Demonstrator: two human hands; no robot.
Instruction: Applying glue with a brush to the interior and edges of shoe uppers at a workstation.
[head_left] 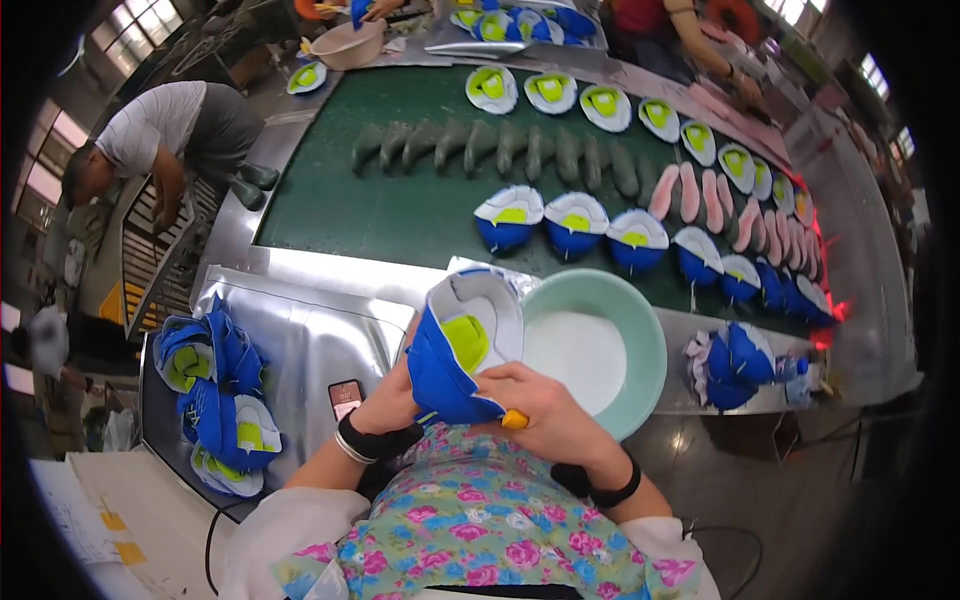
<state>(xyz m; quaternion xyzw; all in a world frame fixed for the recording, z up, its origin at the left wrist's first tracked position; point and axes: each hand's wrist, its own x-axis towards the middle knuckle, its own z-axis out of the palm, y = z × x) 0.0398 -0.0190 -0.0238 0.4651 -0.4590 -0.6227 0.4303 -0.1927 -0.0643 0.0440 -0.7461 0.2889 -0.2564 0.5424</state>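
A blue shoe upper (440, 365) with a white lining and a lime-green inside is held up in front of my body. My left hand (392, 400) is closed around its left side, the fingers partly hidden behind it. At its lower right edge, my right hand (545, 408) is closed, with the thumb and finger against the upper. The yellow end of a handle (515, 419) sticks out of that hand; the rest of this tool is hidden. Just beyond my right hand stands a pale green basin (645, 350) with something white in it.
Several blue uppers (250, 435) lie piled on a metal tray (310, 300) at left, near a phone (345, 397). Across the green conveyor belt (340, 215) run rows of uppers, dark foot-shaped lasts (480, 150) and pink insoles (688, 192). A bottle (795, 380) stands at right. Co-workers are nearby.
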